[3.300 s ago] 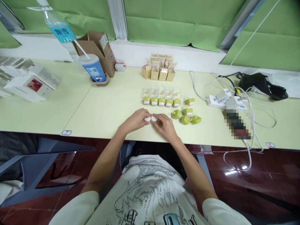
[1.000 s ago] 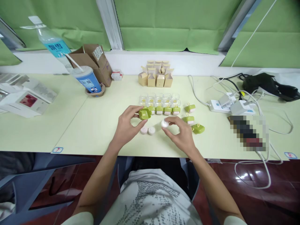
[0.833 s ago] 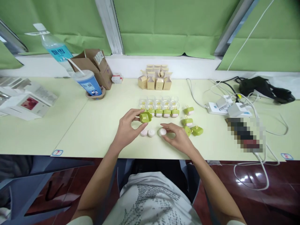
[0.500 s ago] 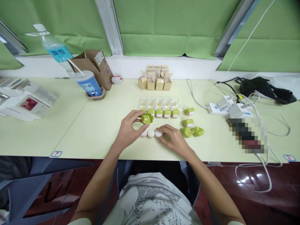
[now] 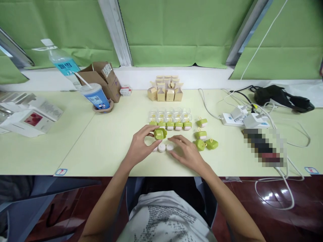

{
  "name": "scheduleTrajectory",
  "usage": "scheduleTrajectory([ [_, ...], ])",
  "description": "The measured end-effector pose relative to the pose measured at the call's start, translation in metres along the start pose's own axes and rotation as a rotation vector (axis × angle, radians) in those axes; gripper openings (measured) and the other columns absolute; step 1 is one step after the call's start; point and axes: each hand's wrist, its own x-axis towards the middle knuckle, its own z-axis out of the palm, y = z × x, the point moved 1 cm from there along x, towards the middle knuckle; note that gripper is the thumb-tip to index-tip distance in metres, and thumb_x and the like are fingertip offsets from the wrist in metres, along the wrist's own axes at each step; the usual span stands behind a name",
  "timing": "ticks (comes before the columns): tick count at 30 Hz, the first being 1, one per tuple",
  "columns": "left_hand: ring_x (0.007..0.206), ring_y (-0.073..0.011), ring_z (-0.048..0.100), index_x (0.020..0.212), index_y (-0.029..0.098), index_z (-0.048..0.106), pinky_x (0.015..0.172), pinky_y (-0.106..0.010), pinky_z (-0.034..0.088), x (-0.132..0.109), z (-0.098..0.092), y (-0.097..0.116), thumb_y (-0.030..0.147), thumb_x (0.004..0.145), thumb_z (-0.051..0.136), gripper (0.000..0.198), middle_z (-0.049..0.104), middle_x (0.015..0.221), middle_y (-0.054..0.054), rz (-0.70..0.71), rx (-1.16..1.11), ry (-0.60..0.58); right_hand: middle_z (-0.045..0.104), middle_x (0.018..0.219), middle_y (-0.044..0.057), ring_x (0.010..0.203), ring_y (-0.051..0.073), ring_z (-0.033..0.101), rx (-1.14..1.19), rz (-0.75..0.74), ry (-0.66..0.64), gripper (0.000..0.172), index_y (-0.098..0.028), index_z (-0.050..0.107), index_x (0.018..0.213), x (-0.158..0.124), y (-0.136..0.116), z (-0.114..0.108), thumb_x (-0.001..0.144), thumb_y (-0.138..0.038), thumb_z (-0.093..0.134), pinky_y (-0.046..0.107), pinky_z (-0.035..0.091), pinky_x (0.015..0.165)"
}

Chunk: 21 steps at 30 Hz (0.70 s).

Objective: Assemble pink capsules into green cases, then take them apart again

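Note:
My left hand [image 5: 139,147] pinches a small green plastic case [image 5: 160,134] between thumb and fingers, its hollow side facing me. My right hand [image 5: 188,152] hovers low over the table with thumb and fingers apart, beside the rightmost of three white round pieces [image 5: 162,148]; the leftmost piece is partly covered by my left hand. Just beyond, several green cases with pale bottoms and yellow loops [image 5: 170,125] stand in a row. More green cases [image 5: 200,145] lie to the right of my right hand.
Clear plastic cups [image 5: 170,112] sit behind the row, and small open cardboard boxes [image 5: 170,94] stand by the wall. To the left are a blue cup with a straw [image 5: 97,97], a bottle [image 5: 67,67] and a brown box [image 5: 111,82]. A power strip [image 5: 228,119] with cables lies right.
My right fingers have opened and come slightly away from the rightmost white piece. My left hand still holds the green case. The whole view has shifted a little.

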Motion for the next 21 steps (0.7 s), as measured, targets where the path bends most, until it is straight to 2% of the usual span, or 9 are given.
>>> scheduleTrajectory([
  [3,0.106,-0.0184,0.077,0.136,0.025,0.073,0.099,-0.035,0.066,-0.003,0.007,0.006,0.03,0.093,0.083,0.045,0.077,0.136,-0.007,-0.032,-0.056,-0.033,0.062,0.153,0.013,0.122,0.027,0.074,0.148,-0.04,0.118,0.063,-0.033,0.052,0.16,0.0,-0.003,-0.011,0.101,-0.034,0.075,0.046,0.068,0.097],
  [5,0.108,-0.0193,0.077,0.134,0.025,0.074,0.1,-0.034,0.065,-0.006,0.015,0.011,0.032,0.092,0.085,0.044,0.078,0.135,-0.006,-0.048,-0.119,-0.072,0.058,0.158,0.013,0.125,0.027,0.072,0.2,-0.094,0.13,0.07,-0.036,0.047,0.163,0.0,-0.007,-0.015,0.1,-0.036,0.078,0.043,0.069,0.094],
  [6,0.107,-0.0197,0.078,0.132,0.024,0.074,0.099,-0.034,0.066,-0.007,0.021,0.013,0.034,0.092,0.086,0.044,0.079,0.132,-0.006,-0.058,-0.15,-0.09,0.06,0.154,0.013,0.127,0.027,0.07,0.194,-0.126,0.137,0.066,-0.035,0.051,0.161,0.0,-0.009,-0.016,0.101,-0.035,0.078,0.044,0.068,0.095],
  [8,0.102,-0.0199,0.079,0.131,0.023,0.073,0.097,-0.035,0.066,-0.01,0.031,0.016,0.039,0.091,0.087,0.045,0.081,0.127,-0.007,-0.089,-0.205,-0.114,0.068,0.141,0.011,0.128,0.028,0.069,0.159,-0.17,0.176,0.045,-0.032,0.063,0.146,-0.001,-0.011,-0.018,0.103,-0.033,0.074,0.044,0.067,0.097],
  [11,0.103,-0.0215,0.08,0.139,0.024,0.067,0.096,-0.038,0.067,-0.012,0.038,0.014,0.045,0.096,0.082,0.05,0.079,0.132,-0.01,-0.125,-0.233,-0.152,0.073,0.129,0.011,0.117,0.027,0.074,0.1,-0.116,0.222,0.018,-0.028,0.07,0.121,-0.002,-0.007,-0.025,0.104,-0.03,0.071,0.043,0.066,0.094],
  [12,0.108,-0.0227,0.079,0.142,0.024,0.065,0.098,-0.04,0.067,-0.012,0.037,0.012,0.045,0.099,0.079,0.05,0.078,0.136,-0.011,-0.12,-0.199,-0.162,0.073,0.128,0.011,0.112,0.027,0.075,0.066,-0.072,0.214,0.017,-0.027,0.07,0.12,-0.003,-0.003,-0.028,0.104,-0.031,0.071,0.042,0.066,0.09],
  [15,0.129,-0.0286,0.071,0.14,0.025,0.067,0.113,-0.051,0.059,-0.01,0.027,0.001,0.042,0.103,0.073,0.041,0.074,0.141,-0.011,-0.021,0.033,-0.229,0.077,0.122,0.012,0.102,0.03,0.075,-0.1,0.032,0.128,0.029,-0.026,0.069,0.132,-0.004,0.012,-0.04,0.105,-0.034,0.069,0.045,0.065,0.084],
  [18,0.134,-0.0338,0.064,0.139,0.025,0.069,0.116,-0.057,0.053,-0.008,0.016,-0.011,0.039,0.102,0.075,0.04,0.074,0.139,-0.011,0.09,0.219,-0.411,0.08,0.116,0.013,0.107,0.035,0.071,-0.259,0.001,-0.013,0.026,-0.024,0.074,0.128,-0.005,0.025,-0.045,0.104,-0.031,0.069,0.053,0.062,0.091],
  [21,0.131,-0.033,0.064,0.147,0.027,0.064,0.112,-0.052,0.054,-0.009,0.015,-0.019,0.039,0.1,0.078,0.051,0.073,0.14,-0.01,0.085,0.245,-0.568,0.08,0.11,0.013,0.108,0.036,0.068,-0.29,-0.055,-0.12,0.022,-0.023,0.079,0.121,-0.004,0.031,-0.042,0.101,-0.028,0.074,0.057,0.06,0.096],
])
